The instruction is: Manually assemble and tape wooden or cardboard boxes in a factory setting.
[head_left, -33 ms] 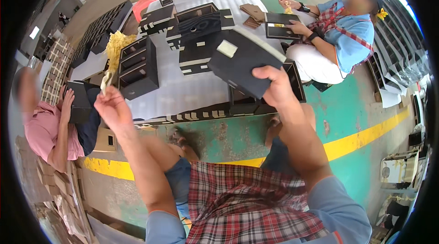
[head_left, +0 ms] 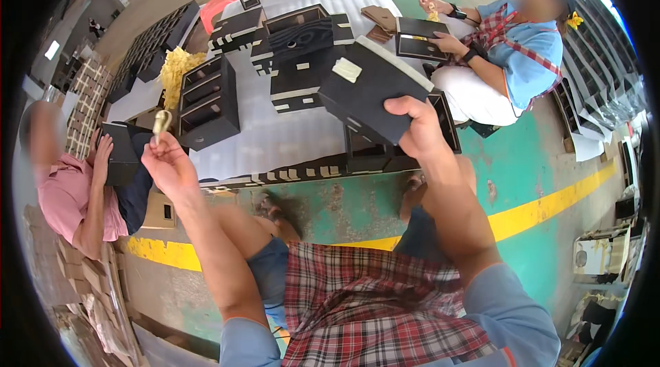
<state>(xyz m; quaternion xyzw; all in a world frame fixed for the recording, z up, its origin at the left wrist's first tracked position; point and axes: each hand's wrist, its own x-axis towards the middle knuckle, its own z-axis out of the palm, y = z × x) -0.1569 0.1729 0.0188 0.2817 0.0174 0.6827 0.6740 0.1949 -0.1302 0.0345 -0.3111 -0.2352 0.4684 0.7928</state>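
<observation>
My right hand (head_left: 421,128) grips a black box (head_left: 371,95) by its right edge, thumb on the upper face, holding it tilted above the table. On that face sits a pale patch of tape (head_left: 346,70), and a light strip runs along the far edge. Out to the left, my left hand (head_left: 170,164) pinches a curled strip of pale yellow tape (head_left: 162,121) between thumb and fingertips. Just beyond that strip lies a heap of crumpled yellow strips (head_left: 179,68), beside a black three-compartment box (head_left: 208,102).
A white-covered table (head_left: 271,135) bears several black boxes (head_left: 302,64) and brown pieces (head_left: 378,22). At the right a co-worker (head_left: 526,51) handles a black open box (head_left: 417,38); at the left another person (head_left: 75,192) holds a black box (head_left: 118,154).
The strip in my left hand has curled over into a loop. The black box in my right hand has shifted slightly right. The right co-worker's box has moved a little left.
</observation>
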